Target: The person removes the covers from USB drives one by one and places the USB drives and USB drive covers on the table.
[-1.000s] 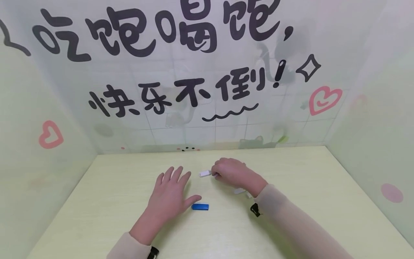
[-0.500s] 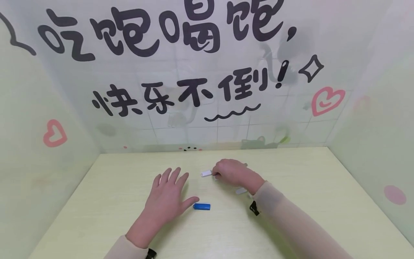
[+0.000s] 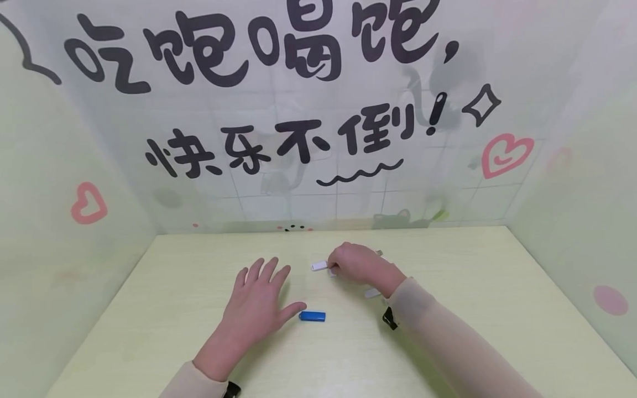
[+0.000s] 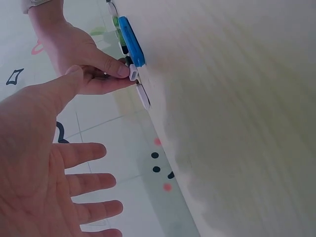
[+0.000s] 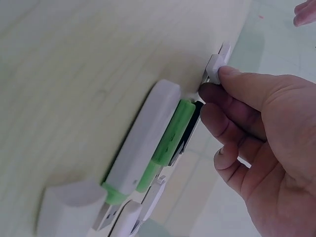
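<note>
My right hand (image 3: 359, 265) pinches a small white cap (image 5: 214, 67) between thumb and forefinger, low at the table. Right beside the fingertips, a white USB stick (image 3: 319, 266) lies on the table; the end toward the hand is partly hidden. With spread fingers, my left hand (image 3: 256, 307) holds nothing. Its thumb tip is close to the left end of a blue USB stick (image 3: 312, 316). In the left wrist view, the pinched cap shows beyond that blue stick (image 4: 132, 42).
Under and beside my right forearm lie several more sticks: a white-and-green one (image 5: 143, 138) with bare metal plug, a green one (image 5: 175, 126) and a black one (image 5: 190, 126). A loose white cap (image 5: 71, 210) is near them. Printed walls enclose the pale table (image 3: 199, 260).
The head view has drifted slightly, moving the scene a little rightward. More of the white cap shows below my right fingertips. My left thumb overlaps the blue stick less than before.
</note>
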Demonstrator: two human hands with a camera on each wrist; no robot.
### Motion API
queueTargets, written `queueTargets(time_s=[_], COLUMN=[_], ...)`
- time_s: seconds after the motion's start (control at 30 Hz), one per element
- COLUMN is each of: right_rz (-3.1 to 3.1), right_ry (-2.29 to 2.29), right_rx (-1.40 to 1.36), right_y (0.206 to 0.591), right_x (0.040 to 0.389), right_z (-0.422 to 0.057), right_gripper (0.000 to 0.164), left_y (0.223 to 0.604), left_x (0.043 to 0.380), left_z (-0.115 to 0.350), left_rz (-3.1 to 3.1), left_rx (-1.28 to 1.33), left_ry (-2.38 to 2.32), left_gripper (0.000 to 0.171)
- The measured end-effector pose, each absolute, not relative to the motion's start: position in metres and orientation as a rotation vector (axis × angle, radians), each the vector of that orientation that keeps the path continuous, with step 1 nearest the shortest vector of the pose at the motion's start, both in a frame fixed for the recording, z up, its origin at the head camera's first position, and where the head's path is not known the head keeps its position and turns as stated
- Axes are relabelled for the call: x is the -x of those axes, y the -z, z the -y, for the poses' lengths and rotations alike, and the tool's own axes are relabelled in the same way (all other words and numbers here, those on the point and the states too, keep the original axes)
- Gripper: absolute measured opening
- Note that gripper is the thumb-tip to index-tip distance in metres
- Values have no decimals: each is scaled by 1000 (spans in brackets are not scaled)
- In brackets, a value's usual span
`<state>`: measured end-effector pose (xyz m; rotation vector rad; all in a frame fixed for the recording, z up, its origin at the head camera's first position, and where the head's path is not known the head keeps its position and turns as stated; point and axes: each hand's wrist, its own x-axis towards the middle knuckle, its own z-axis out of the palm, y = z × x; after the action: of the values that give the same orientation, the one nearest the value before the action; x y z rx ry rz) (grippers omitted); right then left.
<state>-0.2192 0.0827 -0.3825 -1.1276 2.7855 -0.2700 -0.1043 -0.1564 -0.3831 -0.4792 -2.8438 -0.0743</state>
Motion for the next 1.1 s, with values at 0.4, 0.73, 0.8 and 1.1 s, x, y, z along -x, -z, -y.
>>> queueTargets(time_s=[0.4,0.73,0.8,1.1], right_rz=[-2778,-2773,-2770,-2807], right_ry=[313,316,325,315], right_rx=[1127,1091,1081,1078], right_y=[385,383,382,376], right_x=[222,220,220,213], right_z=[-83,-84,-85,-92], right_gripper=[9,10,12,19], left_y=[378,377,377,376], left_x=[104,103,104,106], left_z=[153,151,150,149], left_rz=[2857,2873,2868,2852], left_rx=[486,484,488,504], left_ry=[59,53,57,67], left_gripper=[83,83,83,84])
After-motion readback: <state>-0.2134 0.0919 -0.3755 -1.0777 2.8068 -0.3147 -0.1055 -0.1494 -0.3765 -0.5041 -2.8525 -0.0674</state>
